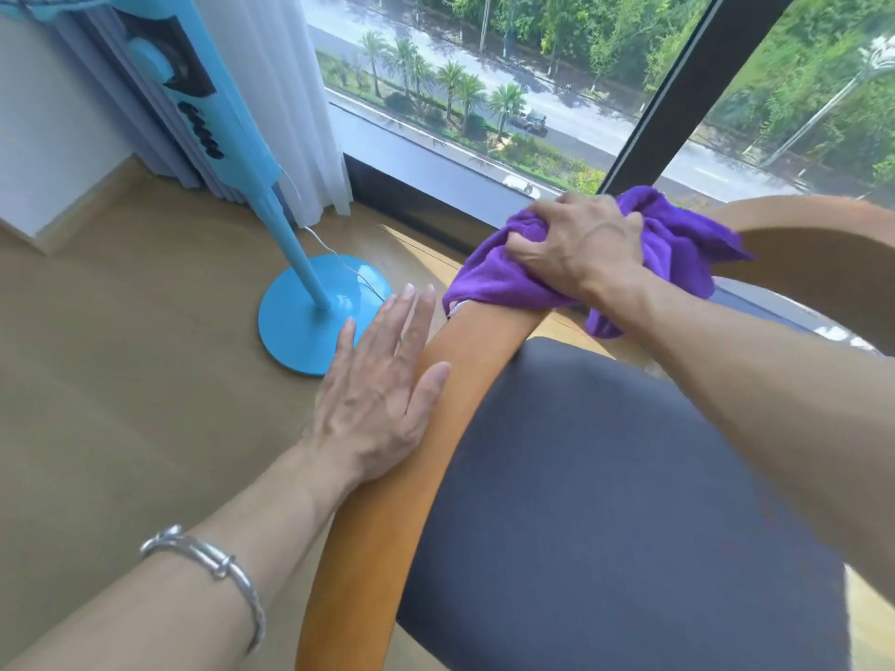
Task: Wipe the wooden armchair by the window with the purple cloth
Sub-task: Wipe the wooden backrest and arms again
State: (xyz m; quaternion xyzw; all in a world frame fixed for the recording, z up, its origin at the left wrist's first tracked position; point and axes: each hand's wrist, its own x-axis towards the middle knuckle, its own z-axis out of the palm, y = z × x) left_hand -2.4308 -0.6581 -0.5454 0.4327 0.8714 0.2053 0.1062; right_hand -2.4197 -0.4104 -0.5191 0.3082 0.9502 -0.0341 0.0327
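Head view — blue fan beside armchair; right hand grips purple cloth.

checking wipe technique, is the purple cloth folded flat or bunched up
Bunched: the right hand grips the purple cloth, crumpled, on the armrest.

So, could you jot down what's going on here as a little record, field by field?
Setting: indoors beside a large window
Chair: wooden armchair with a grey seat cushion
Cloth: purple cloth, bunched on the chair's curved rail
Wiping hand: right hand grips the cloth
Other hand: left hand, flat with straight fingers, on the same rail; bracelet on its wrist
Nearby: blue fan, white curtain
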